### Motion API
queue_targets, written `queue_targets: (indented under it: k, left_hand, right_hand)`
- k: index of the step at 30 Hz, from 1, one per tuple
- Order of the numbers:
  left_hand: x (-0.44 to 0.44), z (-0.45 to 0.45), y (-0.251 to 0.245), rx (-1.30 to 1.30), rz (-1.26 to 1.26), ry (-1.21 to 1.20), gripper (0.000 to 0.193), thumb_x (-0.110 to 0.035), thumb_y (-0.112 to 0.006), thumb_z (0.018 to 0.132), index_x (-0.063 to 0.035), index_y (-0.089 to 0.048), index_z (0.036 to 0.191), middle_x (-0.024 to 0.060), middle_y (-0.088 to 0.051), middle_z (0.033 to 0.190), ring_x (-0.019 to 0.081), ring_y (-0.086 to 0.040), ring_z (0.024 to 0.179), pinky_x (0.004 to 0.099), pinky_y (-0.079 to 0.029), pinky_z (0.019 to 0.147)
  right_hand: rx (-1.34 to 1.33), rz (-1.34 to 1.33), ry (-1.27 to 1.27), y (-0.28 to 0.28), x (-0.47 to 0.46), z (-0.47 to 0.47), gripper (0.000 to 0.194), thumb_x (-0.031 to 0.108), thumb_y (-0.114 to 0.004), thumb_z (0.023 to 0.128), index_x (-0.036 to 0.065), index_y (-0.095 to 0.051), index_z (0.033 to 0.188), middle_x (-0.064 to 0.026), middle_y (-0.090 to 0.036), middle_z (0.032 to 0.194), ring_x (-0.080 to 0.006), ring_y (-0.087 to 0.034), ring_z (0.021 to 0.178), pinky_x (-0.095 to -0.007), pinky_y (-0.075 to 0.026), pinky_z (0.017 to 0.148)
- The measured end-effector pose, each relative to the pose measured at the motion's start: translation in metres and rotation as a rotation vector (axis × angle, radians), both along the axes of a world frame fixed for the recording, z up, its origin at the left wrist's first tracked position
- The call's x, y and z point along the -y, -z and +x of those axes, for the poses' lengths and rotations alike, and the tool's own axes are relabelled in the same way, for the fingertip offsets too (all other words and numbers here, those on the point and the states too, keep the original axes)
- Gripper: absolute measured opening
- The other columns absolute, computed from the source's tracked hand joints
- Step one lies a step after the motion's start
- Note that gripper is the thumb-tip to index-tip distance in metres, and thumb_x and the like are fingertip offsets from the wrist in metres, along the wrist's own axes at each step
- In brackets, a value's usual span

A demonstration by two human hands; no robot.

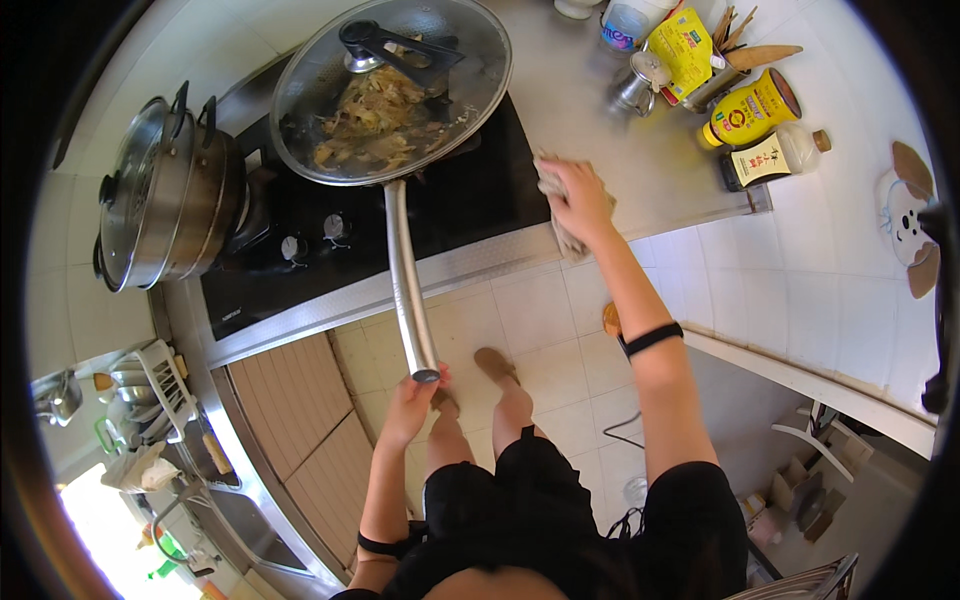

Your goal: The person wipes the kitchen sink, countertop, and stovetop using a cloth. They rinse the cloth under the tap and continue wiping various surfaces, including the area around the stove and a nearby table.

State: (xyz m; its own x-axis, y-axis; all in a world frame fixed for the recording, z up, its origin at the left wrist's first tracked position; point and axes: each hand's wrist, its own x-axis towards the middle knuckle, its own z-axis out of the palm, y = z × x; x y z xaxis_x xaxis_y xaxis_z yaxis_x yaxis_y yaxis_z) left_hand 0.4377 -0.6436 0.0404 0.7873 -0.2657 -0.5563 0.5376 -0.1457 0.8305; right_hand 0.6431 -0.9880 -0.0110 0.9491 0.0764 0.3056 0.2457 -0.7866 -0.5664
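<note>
My right hand [577, 199] is on a crumpled beige cloth [574, 244], at the right edge of the black glass cooktop [480, 202]. Part of the cloth hangs over the front edge of the steel counter. My left hand [407, 409] is at the end of the long steel handle [405, 285] of a pan; the handle hides part of the fingers, so their grip is unclear. A glass lid [300, 120] covers the pan, with cooked food [382, 97] visible through it. A black spatula-like utensil [420, 56] appears near the lid's knob.
Left of the pan stands a stacked steel steamer pot [161, 210]. On the right counter are a steel jug [637, 82], a yellow pouch [682, 52], a yellow bottle [754, 109] and a sauce bottle [776, 157]. A sink [247, 525] and dish rack [169, 390] are lower left.
</note>
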Motion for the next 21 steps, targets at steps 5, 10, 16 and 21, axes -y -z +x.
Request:
queue_targets:
  k: [5,10,16,21]
  left_hand:
    - [-0.009,0.0,-0.015,0.02,-0.042,-0.021,0.021,-0.012,-0.044,0.099,-0.0029,-0.057,0.113,0.0049,-0.062,0.1,0.0138,-0.057,0.092,0.0287,-0.043,0.085]
    - [-0.002,0.022,-0.034,0.132,-0.018,0.06,0.02,-0.008,-0.045,0.097,-0.0008,-0.057,0.111,0.0037,-0.061,0.096,0.013,-0.056,0.09,0.0276,-0.044,0.086]
    - [0.017,0.021,-0.034,0.081,0.051,-0.084,0.018,-0.012,-0.047,0.098,-0.0013,-0.058,0.108,0.0042,-0.061,0.095,0.0138,-0.056,0.089,0.0298,-0.045,0.086]
    - [0.057,0.02,-0.016,-0.067,0.048,-0.214,0.02,-0.015,-0.048,0.098,-0.0024,-0.057,0.111,0.0049,-0.061,0.098,0.0147,-0.057,0.092,0.0295,-0.044,0.088]
  right_hand:
    - [-0.427,0.003,-0.002,-0.032,-0.014,-0.108,0.048,0.001,-0.065,0.073,0.011,-0.058,0.12,-0.0087,-0.06,0.117,-0.0241,-0.057,0.099,-0.0346,-0.048,0.079]
    - [-0.584,0.952,-0.105,-0.07,-0.05,-0.125,0.052,0.003,-0.065,0.08,0.007,-0.051,0.13,-0.0078,-0.055,0.128,-0.0163,-0.055,0.108,-0.029,-0.047,0.086]
    - [0.092,0.159,0.133,-0.054,-0.055,0.037,0.062,0.011,-0.061,0.081,0.0,-0.038,0.137,-0.0199,-0.048,0.132,-0.0354,-0.044,0.124,-0.0428,-0.037,0.102]
    - [0.037,-0.159,0.044,0.012,-0.061,0.093,0.058,0.018,-0.057,0.078,0.003,-0.045,0.132,-0.0164,-0.047,0.135,-0.0336,-0.039,0.13,-0.0453,-0.034,0.105]
